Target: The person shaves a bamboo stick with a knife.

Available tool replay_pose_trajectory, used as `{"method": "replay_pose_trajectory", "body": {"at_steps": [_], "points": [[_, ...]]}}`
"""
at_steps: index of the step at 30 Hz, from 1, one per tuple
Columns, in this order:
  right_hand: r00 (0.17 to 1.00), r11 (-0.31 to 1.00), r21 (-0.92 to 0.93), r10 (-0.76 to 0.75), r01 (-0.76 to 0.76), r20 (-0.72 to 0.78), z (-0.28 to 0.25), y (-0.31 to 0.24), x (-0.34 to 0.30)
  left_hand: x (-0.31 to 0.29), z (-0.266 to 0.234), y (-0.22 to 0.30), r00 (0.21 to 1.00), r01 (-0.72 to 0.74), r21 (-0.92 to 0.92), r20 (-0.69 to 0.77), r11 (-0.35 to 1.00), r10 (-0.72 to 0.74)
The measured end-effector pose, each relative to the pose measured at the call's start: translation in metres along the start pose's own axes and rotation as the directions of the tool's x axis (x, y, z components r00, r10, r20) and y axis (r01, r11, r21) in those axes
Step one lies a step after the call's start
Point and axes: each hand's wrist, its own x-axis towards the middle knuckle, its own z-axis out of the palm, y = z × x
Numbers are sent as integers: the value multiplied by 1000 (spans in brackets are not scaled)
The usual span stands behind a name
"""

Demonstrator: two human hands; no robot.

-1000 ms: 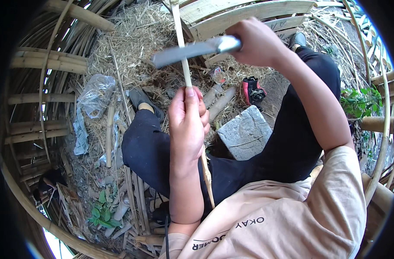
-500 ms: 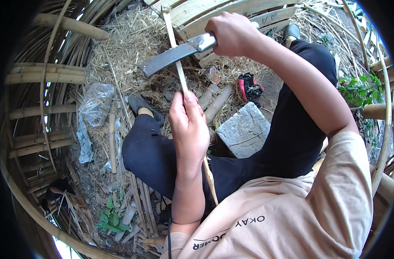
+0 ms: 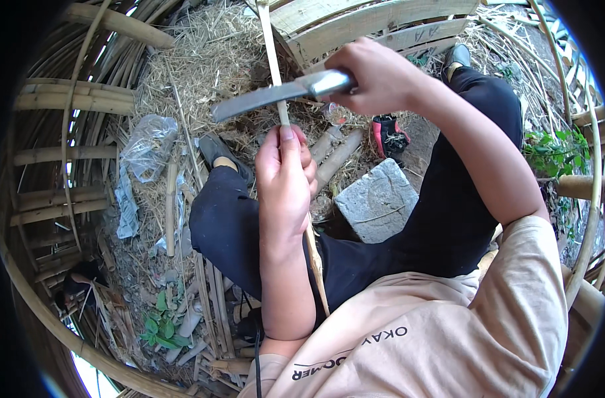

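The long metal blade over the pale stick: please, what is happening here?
The person's left hand holds a long, thin, pale wood-like stick, whose near end reaches the beige cloth shirt. The right hand grips a long, flat, grey metal blade by its handle end; the blade crosses over the stick just beyond the left hand. Whether they touch cannot be told.

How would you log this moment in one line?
left hand: gripping bamboo strip | right hand: gripping machete | blade: across strip, contact unclear

Ground (image 3: 418, 154) with straw (image 3: 190, 76) (plus stone block (image 3: 377, 201))
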Motion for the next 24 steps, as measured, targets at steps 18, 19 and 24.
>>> {"method": "replay_pose_trajectory", "body": {"at_steps": [18,19,24], "points": [[978,912,-359,206,-199,-19,-10,24,13,-6,18,-14,999,8,150,50,989,-16],[982,910,-369,183,-190,-54,-8,29,14,-7,16,-15,999,16,151,35,988,-21],[956,839,-461,270,-290,-111,-39,45,31,-7,12,-6,996,53,69,62,996,-57]]}}
